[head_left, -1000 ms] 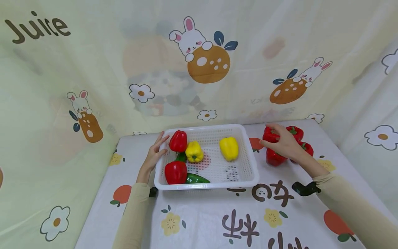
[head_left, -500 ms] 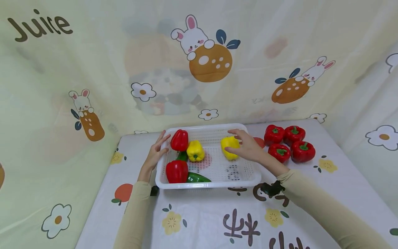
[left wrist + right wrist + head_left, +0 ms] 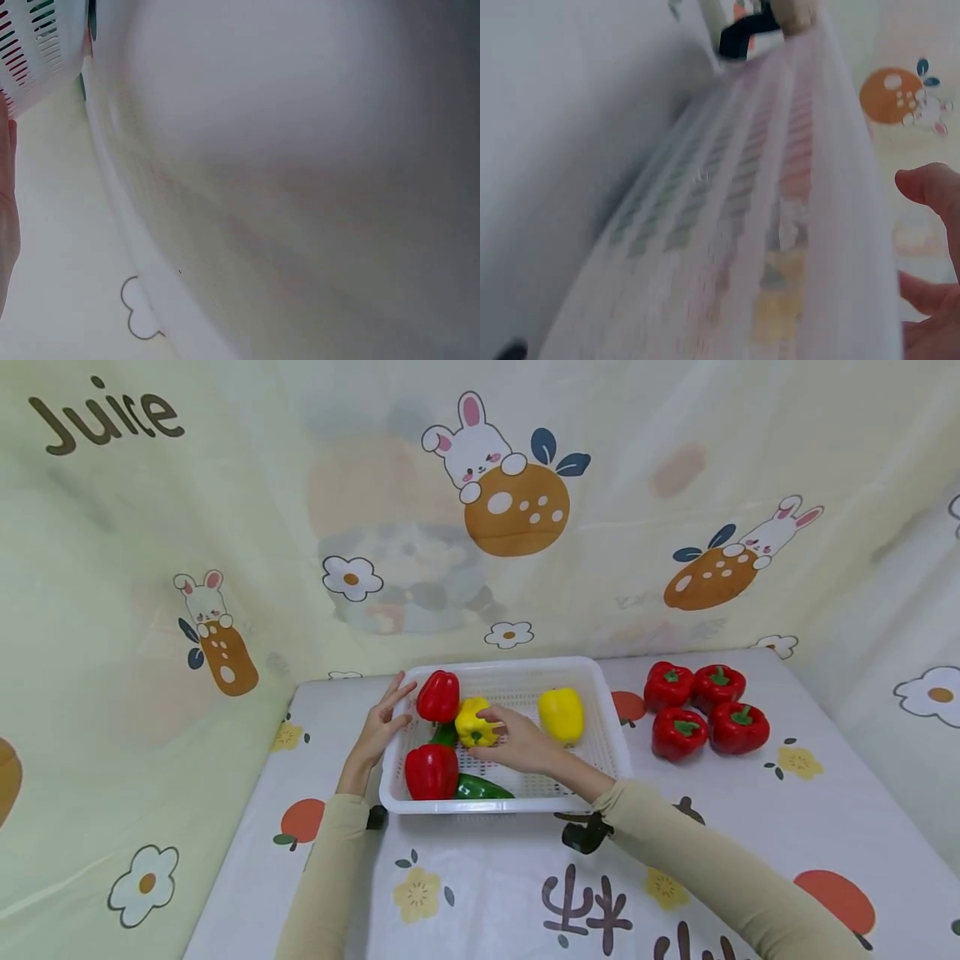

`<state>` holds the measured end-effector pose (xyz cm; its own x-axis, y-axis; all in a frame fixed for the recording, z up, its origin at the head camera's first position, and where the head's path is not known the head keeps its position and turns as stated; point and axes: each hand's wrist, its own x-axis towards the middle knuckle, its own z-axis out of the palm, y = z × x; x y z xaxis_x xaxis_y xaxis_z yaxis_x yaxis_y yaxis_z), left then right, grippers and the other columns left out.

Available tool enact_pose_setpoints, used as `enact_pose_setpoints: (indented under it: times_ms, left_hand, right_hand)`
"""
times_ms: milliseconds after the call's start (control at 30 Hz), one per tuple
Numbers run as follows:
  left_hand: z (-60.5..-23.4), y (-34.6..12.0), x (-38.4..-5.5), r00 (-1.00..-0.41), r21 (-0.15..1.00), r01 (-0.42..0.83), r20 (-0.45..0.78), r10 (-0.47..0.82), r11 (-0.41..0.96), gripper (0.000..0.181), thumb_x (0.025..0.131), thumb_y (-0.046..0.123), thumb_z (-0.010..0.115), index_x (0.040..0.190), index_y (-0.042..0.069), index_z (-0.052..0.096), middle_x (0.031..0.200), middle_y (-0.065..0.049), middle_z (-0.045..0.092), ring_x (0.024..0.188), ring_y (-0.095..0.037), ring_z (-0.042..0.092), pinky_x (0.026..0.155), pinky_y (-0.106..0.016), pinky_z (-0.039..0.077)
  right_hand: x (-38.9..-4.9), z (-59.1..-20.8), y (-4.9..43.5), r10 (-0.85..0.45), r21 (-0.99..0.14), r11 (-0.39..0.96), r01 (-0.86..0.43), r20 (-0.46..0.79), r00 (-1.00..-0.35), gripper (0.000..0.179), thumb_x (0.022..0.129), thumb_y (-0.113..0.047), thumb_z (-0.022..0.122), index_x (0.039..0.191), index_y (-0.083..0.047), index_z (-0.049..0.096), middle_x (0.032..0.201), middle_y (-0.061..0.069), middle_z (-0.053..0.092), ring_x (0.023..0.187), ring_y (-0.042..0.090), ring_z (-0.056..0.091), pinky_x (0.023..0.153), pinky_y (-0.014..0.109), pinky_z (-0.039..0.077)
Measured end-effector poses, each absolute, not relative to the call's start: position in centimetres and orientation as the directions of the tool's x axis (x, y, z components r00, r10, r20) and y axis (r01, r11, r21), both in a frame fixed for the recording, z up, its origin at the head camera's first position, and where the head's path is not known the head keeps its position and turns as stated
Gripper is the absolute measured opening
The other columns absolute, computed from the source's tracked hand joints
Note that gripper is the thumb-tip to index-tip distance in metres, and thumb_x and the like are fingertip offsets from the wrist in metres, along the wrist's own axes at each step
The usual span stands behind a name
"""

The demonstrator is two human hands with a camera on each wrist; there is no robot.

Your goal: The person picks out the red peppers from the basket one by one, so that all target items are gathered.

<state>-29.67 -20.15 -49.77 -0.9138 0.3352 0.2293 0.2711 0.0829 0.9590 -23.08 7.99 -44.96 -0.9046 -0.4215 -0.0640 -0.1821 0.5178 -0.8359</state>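
Observation:
A white slotted plastic basket (image 3: pixel 506 807) sits on the table. My left hand (image 3: pixel 377 731) rests against its left end with fingers extended; in the left wrist view only a strip of that hand (image 3: pixel 7 202) shows beside the basket. Over the basket, my right hand (image 3: pixel 521 745) reaches to a yellow bell pepper (image 3: pixel 469 724), fingertips and thumb spread at its right side; whether they touch it I cannot tell. Red bell peppers (image 3: pixel 438 696) lie at the left end, with a long green pepper (image 3: pixel 482 787) by the front wall. Another yellow bell pepper (image 3: pixel 562 716) lies further right.
Several red bell peppers (image 3: pixel 678 732) stand grouped on the tablecloth (image 3: pixel 510 877) right of the basket. Part of a green vegetable (image 3: pixel 444 734) shows between the basket's red peppers. A printed curtain (image 3: pixel 600 568) hangs behind and at both sides.
My right hand has moved left, away from the red bell peppers on the table, across the right yellow pepper to the left yellow one. The left hand stays at the basket.

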Motion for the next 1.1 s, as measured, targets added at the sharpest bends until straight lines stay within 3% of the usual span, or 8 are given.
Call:
enact_pose_setpoints:
  times_ms: [167,367,500,867,1100]
  left_hand:
    - [-49.8,-20.1,-29.7,-0.911,0.956,0.279,0.234,0.34,0.087,0.053,0.092,-0.012,0.048,0.145,-0.008,0.04,0.164,-0.018,0.012,0.15,-0.034,0.006,0.112,-0.059,0.025]
    - [-49.1,-19.9,-29.5,-0.91,0.953,0.284,0.231,0.346,0.11,0.054,0.093,-0.01,0.05,0.145,-0.007,0.039,0.163,-0.019,0.011,0.15,-0.035,0.007,0.11,-0.057,0.031]
    - [-49.2,-19.8,-29.5,-0.91,0.954,0.279,0.226,0.348,0.112,0.053,0.093,-0.011,0.049,0.145,-0.009,0.039,0.163,-0.019,0.01,0.15,-0.036,0.006,0.111,-0.058,0.028]
    - [-49.3,-19.9,-29.3,-0.912,0.953,0.281,0.227,0.341,0.116,0.054,0.091,-0.012,0.047,0.144,-0.01,0.039,0.162,-0.023,0.01,0.15,-0.038,0.004,0.113,-0.062,0.02]
    - [-49.2,-19.9,-29.2,-0.91,0.951,0.287,0.231,0.345,0.118,0.054,0.091,-0.013,0.046,0.144,-0.01,0.038,0.163,-0.021,0.009,0.15,-0.039,0.004,0.109,-0.059,0.03]
  right_hand:
    - [-22.3,-45.1,5.2,-0.421,-0.842,0.524,-0.129,-0.124,-0.899,0.069,0.086,-0.033,0.074,0.14,0.0,0.046,0.139,0.021,0.052,0.119,0.037,0.056,0.091,0.043,0.054]
    - [-22.1,-45.1,2.4,-0.391,-0.8,0.594,-0.085,-0.194,-0.9,0.078,0.085,-0.041,0.073,0.144,0.001,0.043,0.141,0.02,0.052,0.116,0.031,0.054,0.097,0.049,0.05]
    - [-22.2,-45.5,1.5,-0.38,-0.792,0.608,-0.06,-0.224,-0.898,0.081,0.086,-0.043,0.072,0.145,0.003,0.039,0.139,0.021,0.052,0.114,0.031,0.055,0.098,0.049,0.049]
    - [-22.1,-46.3,0.5,-0.377,-0.823,0.566,-0.042,-0.213,-0.901,0.08,0.085,-0.042,0.074,0.14,0.003,0.039,0.128,0.017,0.056,0.106,0.027,0.056,0.093,0.044,0.053]
    - [-22.1,-46.0,0.3,-0.369,-0.826,0.561,-0.054,-0.191,-0.91,0.078,0.085,-0.039,0.075,0.141,0.002,0.039,0.131,0.017,0.055,0.11,0.028,0.055,0.093,0.044,0.053]
